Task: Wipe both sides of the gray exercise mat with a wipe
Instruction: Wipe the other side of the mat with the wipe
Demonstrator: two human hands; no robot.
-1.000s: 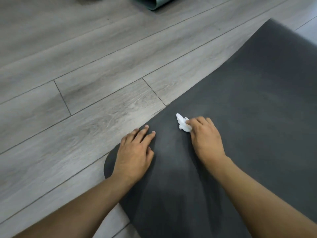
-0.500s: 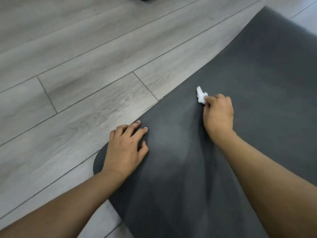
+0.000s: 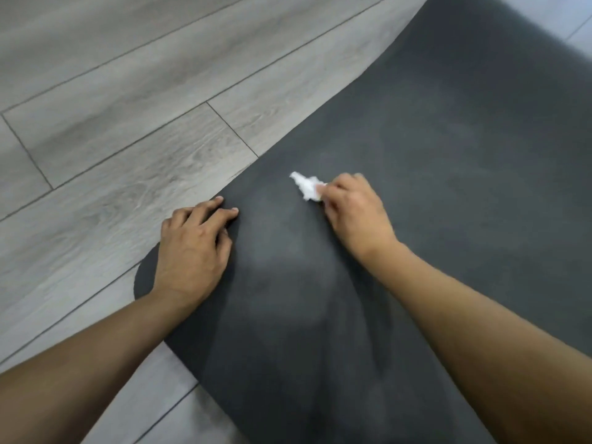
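Note:
The dark gray exercise mat [image 3: 448,174] lies flat on the floor and runs from the bottom middle to the top right. My right hand [image 3: 355,213] is shut on a crumpled white wipe [image 3: 307,186] and presses it onto the mat near its left edge. My left hand [image 3: 192,245] rests flat on the mat's near left corner, fingers spread, some reaching over the edge. A lighter, damp-looking patch shows on the mat between my two hands.
Gray wood-plank floor [image 3: 128,107] fills the left and top of the view. A strip of paler floor [image 3: 573,17] shows past the mat's far right edge.
My right hand pushed the wipe away up the mat, then drew it back toward me and leftward. My left hand stayed on the mat's corner. The view shifted slightly.

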